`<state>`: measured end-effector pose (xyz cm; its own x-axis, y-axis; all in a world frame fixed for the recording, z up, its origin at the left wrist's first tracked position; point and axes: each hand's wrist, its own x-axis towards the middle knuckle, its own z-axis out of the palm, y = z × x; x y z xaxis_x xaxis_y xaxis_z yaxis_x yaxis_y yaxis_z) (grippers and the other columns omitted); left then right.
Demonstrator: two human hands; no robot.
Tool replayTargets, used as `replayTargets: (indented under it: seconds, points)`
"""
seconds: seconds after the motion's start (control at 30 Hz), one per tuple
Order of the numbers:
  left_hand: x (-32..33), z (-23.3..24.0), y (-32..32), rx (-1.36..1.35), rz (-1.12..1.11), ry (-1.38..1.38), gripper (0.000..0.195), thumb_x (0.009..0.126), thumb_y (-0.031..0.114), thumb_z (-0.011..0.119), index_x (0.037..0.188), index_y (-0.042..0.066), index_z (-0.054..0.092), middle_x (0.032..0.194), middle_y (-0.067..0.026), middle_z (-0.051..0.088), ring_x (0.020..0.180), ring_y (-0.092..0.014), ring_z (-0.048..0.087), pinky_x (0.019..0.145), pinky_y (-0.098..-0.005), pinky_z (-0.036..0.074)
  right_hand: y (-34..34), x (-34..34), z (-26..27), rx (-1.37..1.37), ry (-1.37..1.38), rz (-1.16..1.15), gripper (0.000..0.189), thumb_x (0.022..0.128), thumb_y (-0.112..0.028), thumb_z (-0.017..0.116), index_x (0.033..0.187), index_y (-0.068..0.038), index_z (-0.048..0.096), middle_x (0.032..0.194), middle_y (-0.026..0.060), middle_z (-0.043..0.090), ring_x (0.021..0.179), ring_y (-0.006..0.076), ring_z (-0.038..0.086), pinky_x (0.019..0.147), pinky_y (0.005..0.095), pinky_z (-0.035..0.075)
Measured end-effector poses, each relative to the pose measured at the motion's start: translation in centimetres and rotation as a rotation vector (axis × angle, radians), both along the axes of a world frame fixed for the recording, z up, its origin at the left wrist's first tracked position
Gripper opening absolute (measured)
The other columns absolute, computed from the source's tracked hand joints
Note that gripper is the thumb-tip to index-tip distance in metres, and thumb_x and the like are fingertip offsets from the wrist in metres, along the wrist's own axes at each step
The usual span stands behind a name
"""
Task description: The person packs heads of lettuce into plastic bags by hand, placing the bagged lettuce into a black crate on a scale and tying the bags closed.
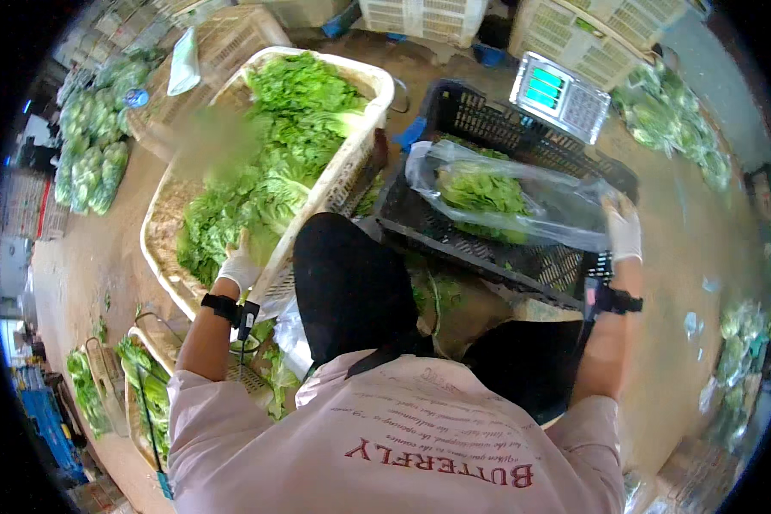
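Note:
My left hand [238, 266], in a pale glove, is at the near end of a large white plastic crate [385, 90]. Its fingers touch the leafy green lettuce [212, 241] heaped inside; whether they grip a head is unclear. To the right, my gloved right hand [623, 221] pinches the end of a clear plastic bag [565, 205]. That bag lies tilted across a black plastic crate [475, 247], with lettuce [485, 189] in its left part. More leaves show under the bag.
A lit digital scale [559, 96] sits at the black crate's far right corner. Bagged greens lie on the floor at left [93, 167] and right [674, 125]. Pale plastic crates [424, 19] stand at the back. Another lettuce crate [144, 392] is at lower left.

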<state>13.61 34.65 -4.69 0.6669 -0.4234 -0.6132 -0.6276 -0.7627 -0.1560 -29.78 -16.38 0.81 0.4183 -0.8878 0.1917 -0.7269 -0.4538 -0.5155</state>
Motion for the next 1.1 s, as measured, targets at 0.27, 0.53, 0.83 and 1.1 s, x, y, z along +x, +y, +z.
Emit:
replayTargets:
  seconds: [0.27, 0.53, 0.83, 1.1]
  points:
    - [0.6, -1.2, 1.7, -0.334, 0.213, -0.047, 0.082, 0.075, 0.038, 0.062, 0.141, 0.014, 0.018, 0.127, -0.0377, 0.031, 0.112, -0.045, 0.045, 0.09, -0.0438, 0.043, 1.8, 1.4, 2.2, 0.004, -0.059, -0.043, 0.042, 0.081, -0.029, 0.062, 0.115, -0.004, 0.057, 0.128, 0.0245, 0.044, 0.12, 0.0344, 0.042, 0.101, 0.0358, 0.032]
    - [0.3, 0.5, 3.6, -0.336, -0.095, -0.03, 0.079, 0.077, 0.019, 0.056, 0.14, 0.005, 0.012, 0.124, -0.0324, 0.041, 0.107, -0.041, 0.05, 0.097, -0.0489, 0.035, 2.8, 1.4, 4.0, -0.337, -0.303, 0.03, 0.042, 0.078, -0.017, 0.064, 0.116, -0.003, 0.055, 0.128, 0.0258, 0.043, 0.121, 0.036, 0.04, 0.102, 0.0401, 0.029]
    - [-1.5, 2.5, 0.2, -0.133, -0.721, -0.19, 0.065, 0.072, 0.016, 0.062, 0.133, 0.018, 0.038, 0.138, -0.0114, 0.034, 0.13, -0.027, 0.029, 0.103, -0.0536, 0.024, 2.4, 0.5, 3.4, -0.413, -0.441, 0.095, 0.034, 0.084, -0.011, 0.06, 0.116, -0.003, 0.056, 0.136, 0.0194, 0.035, 0.125, 0.0277, 0.036, 0.104, 0.0365, 0.026]
    - [-0.5, 3.5, 0.4, -0.143, -0.932, -0.198, 0.046, 0.075, 0.018, 0.058, 0.12, 0.015, 0.049, 0.136, -0.0074, 0.037, 0.131, -0.023, 0.028, 0.105, -0.0527, 0.02, 1.8, 1.3, 1.9, -0.236, -0.377, 0.159, 0.03, 0.086, -0.012, 0.058, 0.114, -0.003, 0.058, 0.138, 0.0193, 0.031, 0.125, 0.0253, 0.036, 0.102, 0.0344, 0.028]
